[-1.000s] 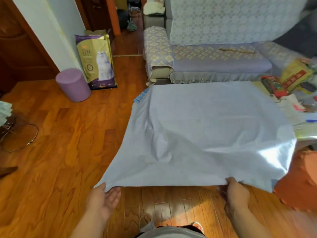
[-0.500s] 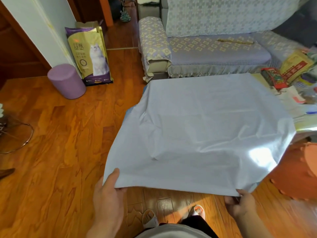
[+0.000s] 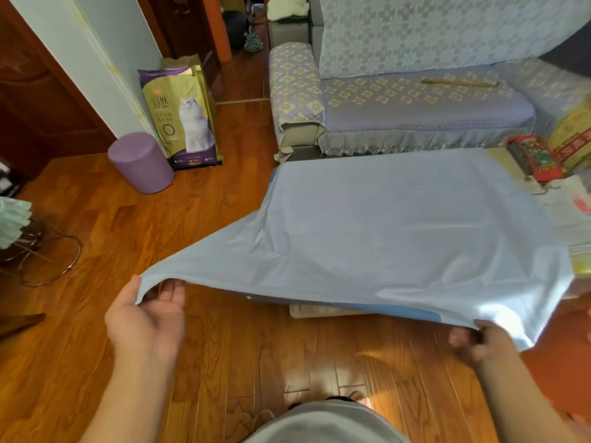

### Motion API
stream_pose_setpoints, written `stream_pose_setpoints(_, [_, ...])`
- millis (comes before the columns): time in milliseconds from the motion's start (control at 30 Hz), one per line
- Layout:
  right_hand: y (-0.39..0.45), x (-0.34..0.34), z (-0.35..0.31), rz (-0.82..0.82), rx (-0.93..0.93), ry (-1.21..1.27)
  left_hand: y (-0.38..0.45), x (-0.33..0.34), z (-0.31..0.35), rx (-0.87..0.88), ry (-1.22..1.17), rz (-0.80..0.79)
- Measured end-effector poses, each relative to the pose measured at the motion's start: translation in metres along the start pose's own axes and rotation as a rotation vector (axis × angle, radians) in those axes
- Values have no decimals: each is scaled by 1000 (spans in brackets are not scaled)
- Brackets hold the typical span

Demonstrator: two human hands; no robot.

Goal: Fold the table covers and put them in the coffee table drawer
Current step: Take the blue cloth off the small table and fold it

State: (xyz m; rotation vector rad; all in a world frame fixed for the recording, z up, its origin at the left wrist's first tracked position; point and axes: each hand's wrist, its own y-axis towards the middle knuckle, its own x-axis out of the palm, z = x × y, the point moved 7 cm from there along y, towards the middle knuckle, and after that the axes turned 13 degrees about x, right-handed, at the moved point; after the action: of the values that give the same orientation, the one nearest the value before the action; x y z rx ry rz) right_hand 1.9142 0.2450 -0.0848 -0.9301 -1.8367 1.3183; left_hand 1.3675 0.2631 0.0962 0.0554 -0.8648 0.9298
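Note:
A pale blue table cover [image 3: 399,225] lies spread over the coffee table, its near edge lifted off and stretched toward me. My left hand [image 3: 147,318] pinches the near left corner between thumb and fingers, palm turned up. My right hand [image 3: 476,342] grips the near right part of the edge, fingers curled under the cloth. A darker blue layer [image 3: 406,310] shows beneath the lifted edge. The coffee table itself and its drawer are hidden by the cover.
A patterned sofa [image 3: 415,100] stands behind the table. A cat-food bag [image 3: 182,116] and purple stool [image 3: 140,161] sit at the left wall. Boxes and papers [image 3: 540,158] crowd the table's right end. A wire stand [image 3: 48,254] is at far left. Wooden floor lies between.
Both hands have lifted the cover's near edge and pulled it toward me and apart. The left corner now stretches far out to the left; my left palm turned upward.

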Motion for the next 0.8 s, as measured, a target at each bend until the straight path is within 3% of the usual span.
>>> stream_pose_setpoints(133, [-76,81,-96,-51,-332,-157,19,11,-14,15,-54,55])
stream_pose_setpoints(300, [-135,208,-184,-169,-662,-235,52,56,-21,37,10,15])
stream_pose_setpoints(567, [-60,366,-247,14,-635,-640,184,176,-74,16,85,-112])
stream_pose_setpoints(800, [-31,448,-329,151,-797,-697,290,348,-126,73,91,-384])
